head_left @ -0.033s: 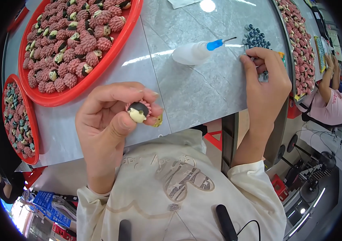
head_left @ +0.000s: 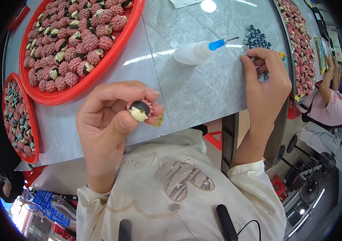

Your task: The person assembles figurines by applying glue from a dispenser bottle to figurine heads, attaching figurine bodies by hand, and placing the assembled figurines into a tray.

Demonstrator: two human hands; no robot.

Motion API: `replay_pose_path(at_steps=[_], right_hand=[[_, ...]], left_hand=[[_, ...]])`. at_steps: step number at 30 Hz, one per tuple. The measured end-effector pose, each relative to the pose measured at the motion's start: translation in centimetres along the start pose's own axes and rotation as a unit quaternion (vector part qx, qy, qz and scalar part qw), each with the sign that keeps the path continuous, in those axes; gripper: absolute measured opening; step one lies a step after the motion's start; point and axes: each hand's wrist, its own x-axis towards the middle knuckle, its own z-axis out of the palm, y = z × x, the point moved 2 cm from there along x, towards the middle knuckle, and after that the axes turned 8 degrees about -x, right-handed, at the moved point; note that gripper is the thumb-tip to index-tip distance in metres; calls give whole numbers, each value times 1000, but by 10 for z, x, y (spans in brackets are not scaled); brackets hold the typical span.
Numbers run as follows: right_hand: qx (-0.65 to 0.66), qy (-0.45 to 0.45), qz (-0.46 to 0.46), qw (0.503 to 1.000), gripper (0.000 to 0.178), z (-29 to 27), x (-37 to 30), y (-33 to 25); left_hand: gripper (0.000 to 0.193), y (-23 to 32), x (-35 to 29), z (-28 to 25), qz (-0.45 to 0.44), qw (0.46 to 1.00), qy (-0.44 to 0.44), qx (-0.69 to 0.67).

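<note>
Grey and marble-patterned, the bench [head_left: 203, 92] fills the upper part of the view. On its far left lies a large red tray [head_left: 126, 44] heaped with pink, bumpy hedgehog figures, some showing cream and black faces. A smaller red tray [head_left: 33, 132] sits at the left edge, holding pink and bluish pieces. Another tray of pink figures [head_left: 299, 44] runs along the right edge, near a second person in a pink shirt [head_left: 331, 108]. A white squeeze bottle with a blue nozzle [head_left: 197, 51] lies on its side mid-bench, pointing toward a small pile of dark blue beads [head_left: 256, 38]. The left hand [head_left: 110, 120] is closed around one pink hedgehog figure [head_left: 140, 111], pinched between thumb and fingers at the near edge of the bench. The right hand [head_left: 265, 86] is curled, its fingertips pinching at the beads; what they grip is too small to tell.
</note>
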Motion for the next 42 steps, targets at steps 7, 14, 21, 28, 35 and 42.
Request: replay_pose_path(at_steps=[7, 14, 21, 28, 35, 42], right_hand=[[356, -31, 92, 929, 20, -13, -12, -21], [474, -224, -143, 840, 20, -11, -9, -47], [490, -215, -130, 835, 24, -7, -13, -68], [454, -171, -138, 863, 26, -2, -18, -76], [415, -128, -156, 887, 27, -6, -22, -82], [331, -129, -215, 910, 31, -8, -20, -88]], left_hand=[[35, 3, -3, 1, -18, 999, -5, 44], [38, 2, 2, 4, -20, 999, -21, 42], [43, 2, 1, 2, -41, 999, -12, 25], [45, 2, -1, 1, -59, 998, 3, -5], [38, 3, -2, -1, -45, 999, 2, -13], [33, -1, -2, -10, 19, 999, -22, 43]])
